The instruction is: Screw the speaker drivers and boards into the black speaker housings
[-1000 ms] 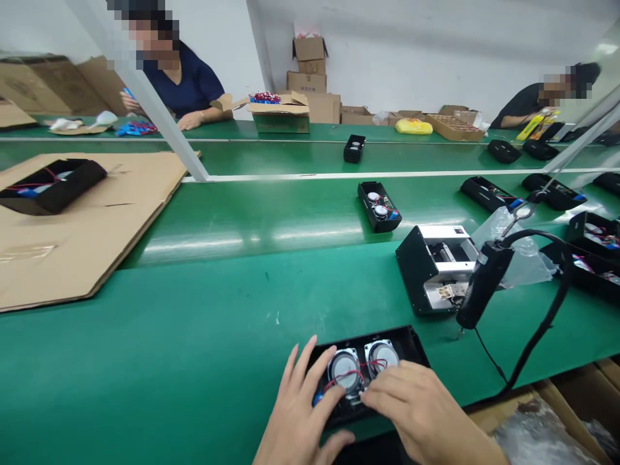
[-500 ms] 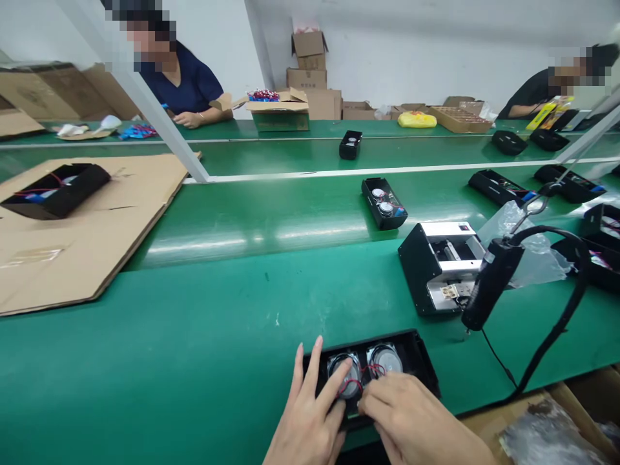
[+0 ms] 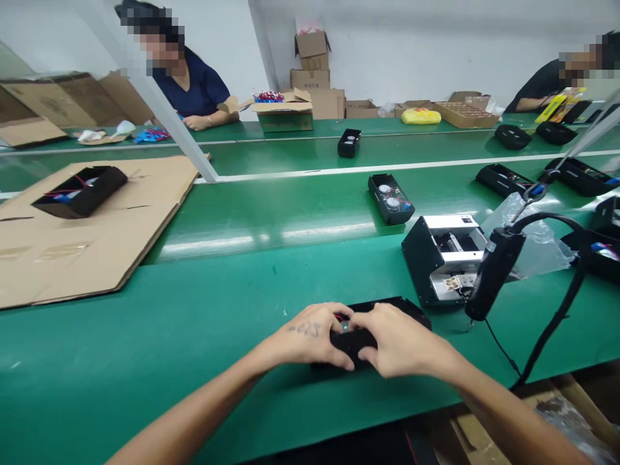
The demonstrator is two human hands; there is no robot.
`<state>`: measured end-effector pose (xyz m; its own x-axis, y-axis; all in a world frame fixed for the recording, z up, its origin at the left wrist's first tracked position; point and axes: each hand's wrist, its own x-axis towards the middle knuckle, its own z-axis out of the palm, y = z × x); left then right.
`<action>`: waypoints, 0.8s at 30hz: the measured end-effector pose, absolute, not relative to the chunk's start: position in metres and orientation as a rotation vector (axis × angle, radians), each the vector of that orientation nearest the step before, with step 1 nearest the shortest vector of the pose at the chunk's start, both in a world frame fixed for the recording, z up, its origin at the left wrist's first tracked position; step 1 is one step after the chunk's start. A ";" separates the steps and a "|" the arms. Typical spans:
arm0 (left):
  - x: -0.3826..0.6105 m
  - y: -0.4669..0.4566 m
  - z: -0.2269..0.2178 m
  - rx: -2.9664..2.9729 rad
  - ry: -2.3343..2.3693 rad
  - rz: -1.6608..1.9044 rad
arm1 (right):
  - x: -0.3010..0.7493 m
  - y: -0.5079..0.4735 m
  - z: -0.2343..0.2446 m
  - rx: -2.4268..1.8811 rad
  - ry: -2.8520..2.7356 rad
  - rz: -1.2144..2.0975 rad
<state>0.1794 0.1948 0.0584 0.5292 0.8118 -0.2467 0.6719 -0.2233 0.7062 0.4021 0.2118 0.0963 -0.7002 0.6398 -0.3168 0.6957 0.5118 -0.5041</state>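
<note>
Black casing [image 3: 357, 342], one; on it two hands: left hand [image 3: 314, 337], right hand [image 3: 397, 339]

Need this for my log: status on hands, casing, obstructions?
Left hand, right hand gripping black casing at near wall. Interior mostly hidden. Hanging driver right of casing, not touching.

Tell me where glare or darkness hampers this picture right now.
Head view: white glare streaks the glossy green strip; head view: the black case shows dark, and the left hand and right hand hide much of its inside.
</note>
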 end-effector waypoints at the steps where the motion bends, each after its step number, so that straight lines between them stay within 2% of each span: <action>1: 0.178 0.204 0.063 1.877 1.181 0.207 | 0.398 0.223 0.101 1.168 2.622 -1.006; 12: 0.177 0.222 0.066 1.640 1.110 0.157 | 0.389 0.260 0.094 1.038 2.476 -1.394; 24: 0.179 0.221 0.066 1.628 1.122 0.145 | 0.391 0.260 0.094 0.961 2.500 -1.379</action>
